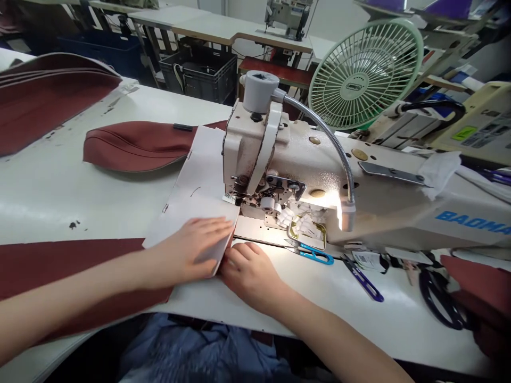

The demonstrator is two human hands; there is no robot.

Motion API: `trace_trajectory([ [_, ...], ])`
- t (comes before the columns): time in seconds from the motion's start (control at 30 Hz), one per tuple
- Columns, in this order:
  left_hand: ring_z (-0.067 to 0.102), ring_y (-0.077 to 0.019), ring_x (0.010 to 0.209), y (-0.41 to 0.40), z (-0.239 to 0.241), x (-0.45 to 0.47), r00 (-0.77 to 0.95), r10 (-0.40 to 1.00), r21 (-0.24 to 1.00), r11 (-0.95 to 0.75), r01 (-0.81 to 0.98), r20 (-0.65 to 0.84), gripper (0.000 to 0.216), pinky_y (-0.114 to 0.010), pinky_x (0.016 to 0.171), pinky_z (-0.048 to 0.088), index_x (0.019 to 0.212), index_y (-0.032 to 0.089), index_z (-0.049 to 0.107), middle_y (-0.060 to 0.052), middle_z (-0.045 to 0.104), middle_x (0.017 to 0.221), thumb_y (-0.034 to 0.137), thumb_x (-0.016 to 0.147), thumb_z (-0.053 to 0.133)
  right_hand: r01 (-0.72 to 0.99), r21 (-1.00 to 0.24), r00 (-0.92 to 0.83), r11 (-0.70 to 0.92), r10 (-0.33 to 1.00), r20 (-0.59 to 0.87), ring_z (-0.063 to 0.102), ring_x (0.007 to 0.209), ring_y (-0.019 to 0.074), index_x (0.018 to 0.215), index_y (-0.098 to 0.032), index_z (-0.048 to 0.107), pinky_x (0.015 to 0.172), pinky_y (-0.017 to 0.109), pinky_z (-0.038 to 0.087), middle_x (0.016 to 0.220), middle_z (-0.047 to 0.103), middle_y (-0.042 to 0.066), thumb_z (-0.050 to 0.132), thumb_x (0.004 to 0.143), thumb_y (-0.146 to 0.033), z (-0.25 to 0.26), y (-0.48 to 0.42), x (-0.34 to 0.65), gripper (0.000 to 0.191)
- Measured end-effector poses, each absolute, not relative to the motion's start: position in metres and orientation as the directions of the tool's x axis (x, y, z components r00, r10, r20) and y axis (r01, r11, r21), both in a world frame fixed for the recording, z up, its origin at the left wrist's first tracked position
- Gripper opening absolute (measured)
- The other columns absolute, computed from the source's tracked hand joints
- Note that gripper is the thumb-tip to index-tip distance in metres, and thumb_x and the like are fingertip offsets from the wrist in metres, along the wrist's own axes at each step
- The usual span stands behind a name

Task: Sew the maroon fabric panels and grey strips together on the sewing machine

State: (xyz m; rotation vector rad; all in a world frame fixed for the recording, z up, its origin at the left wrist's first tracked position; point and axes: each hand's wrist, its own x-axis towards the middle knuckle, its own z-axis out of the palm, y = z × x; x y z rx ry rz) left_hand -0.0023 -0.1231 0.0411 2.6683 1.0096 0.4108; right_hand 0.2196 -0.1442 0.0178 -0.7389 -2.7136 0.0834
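Note:
My left hand [197,247] lies flat, fingers stretched out, on a pale sheet-like panel [194,186] beside the sewing machine's needle area. My right hand [251,274] is closed at the panel's right edge, its fingers curled on a narrow strip of maroon leather-like material [230,242] that shows there; most of the strip is hidden. The sewing machine [303,154] stands just beyond both hands, its lamp lit. From behind the panel a curved, stitched maroon piece [136,146] reaches out to the left.
Blue thread snips [317,254] and purple snips [365,279] lie right of my right hand, near a small dish of white tags [307,229]. Black-handled scissors [439,303] are farther right. Maroon panels [80,266] cover the left front. A green fan [365,74] stands behind the machine.

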Motion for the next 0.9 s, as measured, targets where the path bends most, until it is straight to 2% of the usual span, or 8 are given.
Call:
trace_trajectory([
  [0.07,0.045,-0.0226,0.134,-0.155,0.041,-0.001,0.681,0.711,0.415,-0.681,0.604,0.176,0.069,-0.037,0.105,0.043,0.150,0.020,0.029,-0.006,0.046,0.148,0.018,0.083,0.046,0.427,-0.070,-0.834,0.902,0.422,0.356,0.051,0.082,0.0178,0.082,-0.017,0.063,0.070,0.031,0.040,0.083,0.060,0.004,0.049,0.094,-0.013,0.012,-0.151,0.215,0.019],
  [0.1,0.045,-0.0221,0.134,-0.167,0.037,0.000,0.648,0.740,0.429,-0.652,0.624,0.181,0.068,-0.037,0.106,0.043,0.150,0.020,0.030,-0.006,0.047,0.147,0.015,0.083,0.043,0.406,-0.046,-0.841,0.913,0.393,0.371,0.051,0.081,0.0177,0.081,-0.017,0.063,0.068,0.031,0.040,0.082,0.060,0.005,0.046,0.094,-0.009,0.009,-0.154,0.214,0.022],
  [0.23,0.046,-0.0231,0.133,-0.181,0.011,0.001,0.566,0.782,0.397,-0.621,0.676,0.260,0.050,-0.041,0.104,0.042,0.136,0.022,0.050,-0.005,0.057,0.138,0.011,0.088,0.038,0.391,0.022,-0.860,0.920,0.357,0.365,0.050,0.074,0.0187,0.079,-0.014,0.062,0.059,0.032,0.037,0.078,0.058,0.006,0.044,0.092,-0.007,0.004,-0.164,0.209,0.023],
  [0.4,0.049,-0.0237,0.131,-0.160,-0.003,-0.001,0.611,0.716,0.313,-0.697,0.645,0.337,0.037,-0.040,0.101,0.044,0.124,0.022,0.061,-0.006,0.061,0.132,0.014,0.093,0.042,0.474,0.107,-0.847,0.874,0.419,0.328,0.049,0.070,0.0207,0.083,-0.012,0.062,0.055,0.034,0.034,0.078,0.059,0.010,0.041,0.090,-0.003,0.002,-0.170,0.204,0.024],
  [0.63,0.051,-0.0240,0.129,-0.130,-0.001,-0.002,0.688,0.634,0.214,-0.770,0.601,0.353,0.036,-0.038,0.100,0.046,0.124,0.019,0.061,-0.007,0.061,0.133,0.014,0.094,0.042,0.575,0.088,-0.791,0.813,0.525,0.313,0.051,0.074,0.0219,0.086,-0.012,0.061,0.058,0.035,0.036,0.084,0.061,0.013,0.041,0.090,-0.004,0.002,-0.163,0.202,0.022],
  [0.9,0.052,-0.0228,0.126,-0.094,-0.005,-0.008,0.747,0.565,0.157,-0.822,0.547,0.350,0.033,-0.039,0.101,0.043,0.123,0.021,0.061,-0.004,0.063,0.129,0.015,0.095,0.044,0.675,0.075,-0.714,0.734,0.624,0.318,0.054,0.090,0.0235,0.099,-0.011,0.064,0.068,0.036,0.043,0.102,0.064,0.014,0.048,0.091,-0.008,-0.001,-0.142,0.208,0.018],
])
